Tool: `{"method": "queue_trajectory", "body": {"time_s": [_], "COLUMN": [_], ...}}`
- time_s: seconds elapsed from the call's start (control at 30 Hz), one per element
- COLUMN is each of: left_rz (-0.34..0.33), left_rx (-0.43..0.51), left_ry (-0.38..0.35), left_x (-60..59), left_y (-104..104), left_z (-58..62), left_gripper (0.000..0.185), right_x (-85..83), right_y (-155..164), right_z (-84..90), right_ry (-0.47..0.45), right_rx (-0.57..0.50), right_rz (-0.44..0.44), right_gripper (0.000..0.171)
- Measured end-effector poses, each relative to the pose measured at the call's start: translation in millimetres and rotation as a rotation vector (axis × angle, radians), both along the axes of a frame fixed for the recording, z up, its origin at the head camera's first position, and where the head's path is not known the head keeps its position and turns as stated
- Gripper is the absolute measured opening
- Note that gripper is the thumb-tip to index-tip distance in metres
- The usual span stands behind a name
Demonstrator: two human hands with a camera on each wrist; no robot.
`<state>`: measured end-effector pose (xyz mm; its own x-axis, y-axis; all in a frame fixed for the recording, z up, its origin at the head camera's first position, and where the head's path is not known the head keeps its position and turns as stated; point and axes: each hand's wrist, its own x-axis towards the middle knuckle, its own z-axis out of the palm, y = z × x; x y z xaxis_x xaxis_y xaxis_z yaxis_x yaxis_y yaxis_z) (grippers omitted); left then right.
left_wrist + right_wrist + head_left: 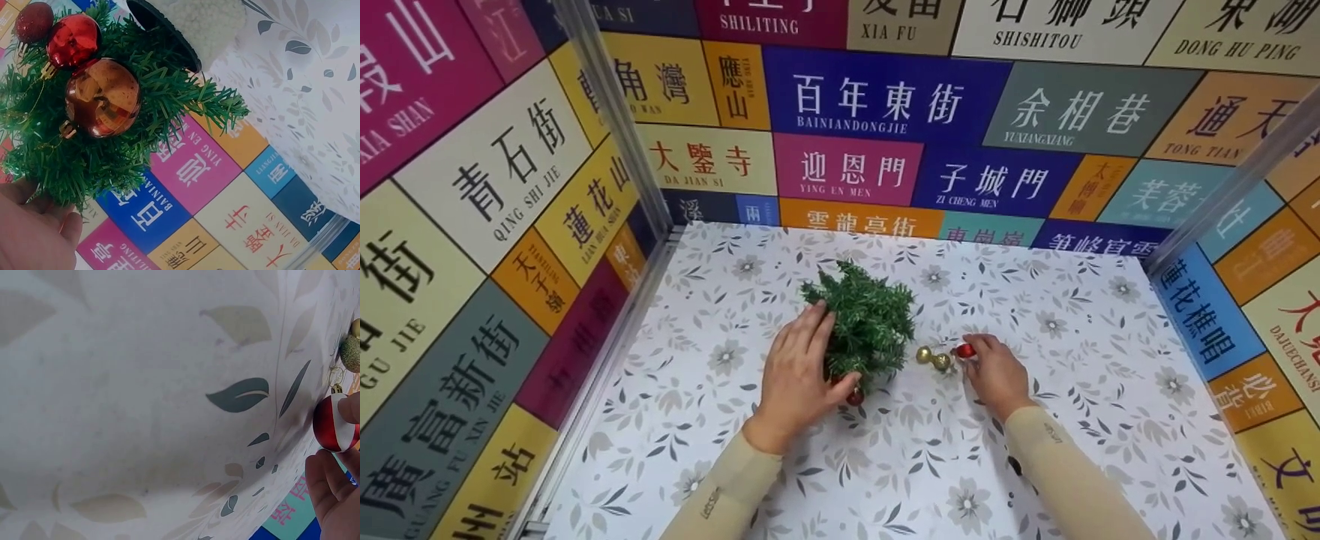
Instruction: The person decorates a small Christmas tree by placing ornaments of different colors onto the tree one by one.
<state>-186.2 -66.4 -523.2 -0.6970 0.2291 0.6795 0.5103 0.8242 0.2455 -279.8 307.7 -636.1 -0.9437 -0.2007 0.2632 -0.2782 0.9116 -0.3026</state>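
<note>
A small artificial Christmas tree (pixel 874 315) stands on the table with its dark-rimmed pot (pixel 169 28) on the cloth. My left hand (pixel 799 367) holds its left side, fingers along the foliage and thumb on the near side. Hung on the branches are a shiny red ball (pixel 73 40), a dark red glittery ball (pixel 34 22) and a copper-coloured ball (pixel 103 97). To the right of the tree, my right hand (pixel 997 375) pinches a red and white ball ornament (pixel 332 423) close over the cloth, its gold cap and string showing.
Small gold balls (pixel 924 354) lie between the tree and my right hand; one gold glittery ball (pixel 351 353) shows near the held ornament. A leaf-patterned white cloth (pixel 1072 300) covers the table. Colourful sign-covered walls (pixel 885 97) with metal corner posts enclose the back and sides.
</note>
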Motion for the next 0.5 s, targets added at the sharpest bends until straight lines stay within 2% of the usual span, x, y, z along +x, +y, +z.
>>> {"method": "queue_trajectory", "body": {"time_s": [0.27, 0.5], "left_rz": [-0.009, -0.037], "left_rx": [-0.033, -0.056], "left_ry": [-0.047, -0.026], "left_x": [0.6, -1.8], "left_y": [-6, -12], "left_z": [2.9, 3.6], "left_gripper": [0.091, 0.088], "right_x": [1.7, 1.4], "right_y": [-2, -2], "right_z": [0.4, 1.3], "right_ry": [-0.01, -0.03], "right_rx": [0.006, 0.006], "right_rz": [-0.019, -0.038], "right_gripper": [0.046, 0.046]}}
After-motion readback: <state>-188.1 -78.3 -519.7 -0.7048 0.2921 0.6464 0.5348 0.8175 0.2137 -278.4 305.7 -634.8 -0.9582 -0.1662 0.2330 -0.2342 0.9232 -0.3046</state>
